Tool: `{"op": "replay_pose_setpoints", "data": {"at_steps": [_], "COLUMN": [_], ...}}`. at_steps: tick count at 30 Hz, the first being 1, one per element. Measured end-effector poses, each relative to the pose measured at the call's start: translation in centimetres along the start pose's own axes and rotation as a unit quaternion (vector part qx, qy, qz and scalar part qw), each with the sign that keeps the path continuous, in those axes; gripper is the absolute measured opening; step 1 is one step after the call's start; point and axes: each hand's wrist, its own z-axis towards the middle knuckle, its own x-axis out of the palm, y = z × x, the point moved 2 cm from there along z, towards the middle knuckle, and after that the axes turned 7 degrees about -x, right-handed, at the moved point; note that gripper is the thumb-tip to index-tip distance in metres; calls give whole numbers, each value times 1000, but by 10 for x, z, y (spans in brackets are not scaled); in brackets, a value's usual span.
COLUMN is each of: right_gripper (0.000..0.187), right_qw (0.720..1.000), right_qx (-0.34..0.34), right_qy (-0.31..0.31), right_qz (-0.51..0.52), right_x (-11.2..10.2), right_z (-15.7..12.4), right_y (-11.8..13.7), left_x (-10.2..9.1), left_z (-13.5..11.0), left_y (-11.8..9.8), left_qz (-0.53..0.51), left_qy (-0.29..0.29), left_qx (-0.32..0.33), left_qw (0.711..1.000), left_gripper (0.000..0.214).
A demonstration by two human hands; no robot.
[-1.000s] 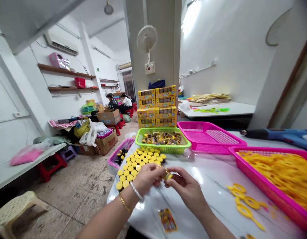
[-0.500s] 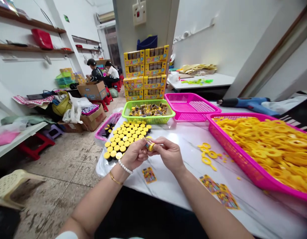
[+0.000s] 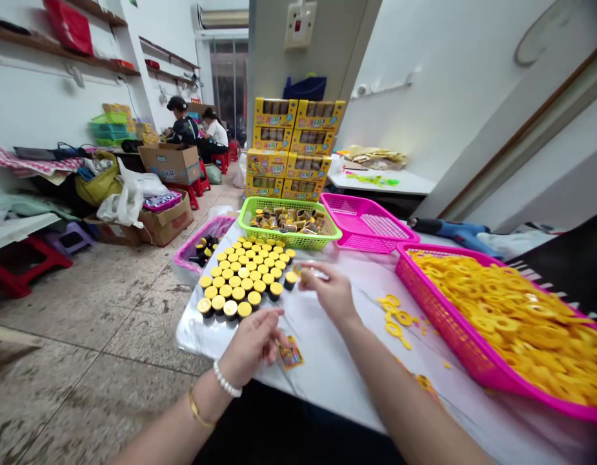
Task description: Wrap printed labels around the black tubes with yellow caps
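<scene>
My left hand [image 3: 252, 345] is low at the table's near edge. Its fingers are curled in a pinch on the corner of a small colourful sticker [image 3: 292, 355] that lies flat on the white table [image 3: 337, 374]. My right hand [image 3: 330, 292] reaches forward, fingertips pinched on a small yellow-capped bottle [image 3: 291, 279]. It holds that bottle at the right edge of a block of several yellow-capped black bottles [image 3: 244, 274] standing in rows.
Behind the rows stand a green basket [image 3: 288, 242] of labelled bottles and an empty pink basket [image 3: 370, 226]. A pink basket [image 3: 472, 365] of yellow rings fills the right, with loose rings [image 3: 397, 316] beside it. A pink tray [image 3: 201, 248] hangs at the left. Two people [image 3: 196, 129] sit far back.
The hands have parted. My right hand carried the small bottle forward to the rows, and my left hand dropped to the sticker near the table edge. The camera tilted down further.
</scene>
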Motion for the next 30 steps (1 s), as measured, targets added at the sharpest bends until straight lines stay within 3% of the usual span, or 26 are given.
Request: {"op": "replay_pose_setpoints", "data": {"at_steps": [2, 4, 6, 9, 13, 16, 22, 26, 30], "right_gripper": [38, 51, 51, 30, 20, 9, 8, 8, 11], "right_qw": [999, 997, 993, 983, 954, 943, 960, 975, 971], "right_qx": [-11, -45, -81, -78, -27, -34, -64, -112, -172], "right_qy": [-23, -2, 12, 48, 209, 213, 142, 42, 42], "right_qz": [-27, -62, -89, -156, -213, -252, -232, -188, -164], "right_x": [-6, -10, -13, -13, -5, 1, 5, 9, 26], "right_z": [43, 79, 90, 47, -65, -116, -121, -121, -128], "right_y": [2, 2, 1, 2, 4, 1, -2, 16, 39], "left_x": [-10, -16, -21, -27, -28, -24, -22, -24, -23], "left_z": [-11, -19, -20, -15, -11, -10, -21, -36, -42], "left_y": [11, 15, 15, 12, 11, 11, 16, 17, 14], "left_qz": [50, 74, 48, -40, -83, -56, -4, 63, 133], "left_qy": [-7, -4, -2, -15, -12, -20, -96, -142, -144], "left_qx": [5, 18, 34, 48, 49, 54, 65, 119, 191], "left_qw": [999, 997, 998, 998, 995, 997, 993, 981, 962], "left_gripper": [67, 58, 51, 45, 41, 41, 39, 33, 24]}}
